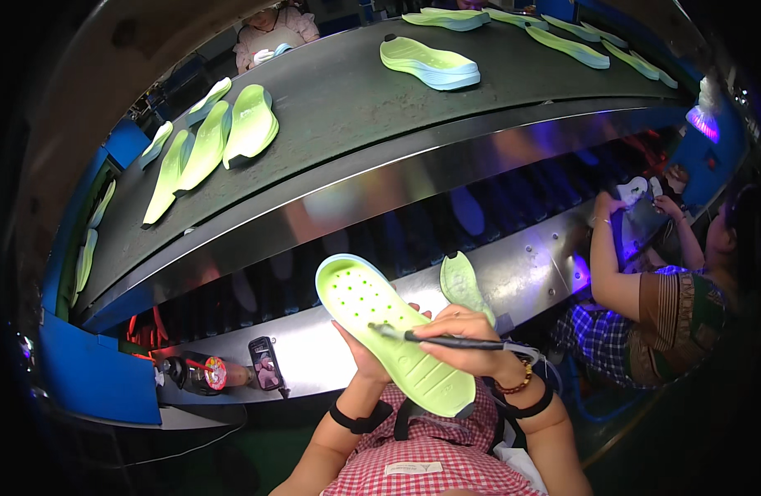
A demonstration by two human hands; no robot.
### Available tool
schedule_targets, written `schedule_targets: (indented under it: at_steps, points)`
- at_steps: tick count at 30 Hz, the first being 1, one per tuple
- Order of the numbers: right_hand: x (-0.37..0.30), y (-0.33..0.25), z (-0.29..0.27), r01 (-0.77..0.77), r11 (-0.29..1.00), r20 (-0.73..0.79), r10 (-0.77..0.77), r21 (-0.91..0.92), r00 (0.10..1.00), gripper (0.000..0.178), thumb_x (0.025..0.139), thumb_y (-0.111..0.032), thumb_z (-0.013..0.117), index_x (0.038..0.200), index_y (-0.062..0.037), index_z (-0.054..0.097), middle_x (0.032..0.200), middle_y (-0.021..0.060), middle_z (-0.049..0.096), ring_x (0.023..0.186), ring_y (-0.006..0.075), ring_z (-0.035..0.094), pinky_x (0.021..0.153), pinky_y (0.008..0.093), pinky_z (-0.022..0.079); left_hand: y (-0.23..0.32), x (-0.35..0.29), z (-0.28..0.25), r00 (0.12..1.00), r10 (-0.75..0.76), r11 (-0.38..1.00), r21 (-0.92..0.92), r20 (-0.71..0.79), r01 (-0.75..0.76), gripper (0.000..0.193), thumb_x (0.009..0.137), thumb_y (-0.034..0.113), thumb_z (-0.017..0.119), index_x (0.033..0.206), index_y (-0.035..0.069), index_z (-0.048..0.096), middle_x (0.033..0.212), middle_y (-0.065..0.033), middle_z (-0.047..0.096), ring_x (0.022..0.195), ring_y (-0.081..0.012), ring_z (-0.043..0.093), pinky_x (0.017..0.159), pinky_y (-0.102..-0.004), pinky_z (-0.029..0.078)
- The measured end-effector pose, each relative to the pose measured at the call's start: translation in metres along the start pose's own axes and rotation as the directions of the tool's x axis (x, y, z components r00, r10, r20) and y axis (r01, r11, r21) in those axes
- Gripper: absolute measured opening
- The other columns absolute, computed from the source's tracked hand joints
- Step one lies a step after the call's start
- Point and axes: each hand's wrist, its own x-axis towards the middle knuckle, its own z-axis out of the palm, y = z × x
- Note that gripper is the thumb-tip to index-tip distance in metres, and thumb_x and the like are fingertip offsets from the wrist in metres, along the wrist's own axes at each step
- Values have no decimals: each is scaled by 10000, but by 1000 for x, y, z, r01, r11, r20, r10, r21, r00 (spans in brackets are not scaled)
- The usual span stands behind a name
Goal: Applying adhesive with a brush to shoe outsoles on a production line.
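Note:
A pale green shoe sole (413, 374) with a light blue rim lies tilted across my left hand (362, 354), its dotted heel end up and away from me. My left thumb is on the near edge, and fingertips show past the far edge. My right hand (465, 347) grips a brush (391, 332) with a dark handle, its bristles at the inner face of the sole near the middle. Just beyond my right hand, another green sole piece (461, 281) rests on the metal ledge (512, 277).
A dark conveyor belt (331, 107) bears several green-and-blue soles (430, 64). On the ledge to the left are a phone (265, 364) and a drink bottle (219, 376). A co-worker (661, 306) handles a white piece (632, 190) at right; another person (273, 37) is across the belt.

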Motion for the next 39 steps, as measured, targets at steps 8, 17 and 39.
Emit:
schedule_targets:
  at_steps: [8, 17, 39]
  points:
    - [-7, 1, -6, -13, 999, 77, 9, 43, 997, 230, 679, -29, 669, 908, -37, 651, 865, 96, 651, 792, 205, 586, 716, 293, 468, 9, 8, -3, 984, 111, 994, 31, -141, -108, 861, 750, 743, 246, 1273, 69, 360, 1123, -170, 518, 992, -347, 508, 902, -492, 375]
    - [-18, 5, -12, -32, 998, 138, 23, 57, 990, 224, 707, -26, 673, 929, -29, 649, 916, 71, 648, 808, 189, 580, 747, 297, 450, 20, 12, -13, 969, 240, 971, 37, -61, -238, 875, 737, 747, 289, 1281, 66, 356, 1178, -191, 501, 1052, -367, 489, 922, -487, 367]
    - [-30, -17, -32, -165, 943, 437, 23, 290, 899, 234, 677, 23, 689, 904, -12, 649, 914, 94, 650, 822, 191, 603, 757, 275, 462, 48, 25, 4, 957, 284, 958, -62, 60, -281, 963, 642, 802, 355, 1241, 50, 407, 1156, -195, 502, 1032, -337, 489, 907, -467, 388]
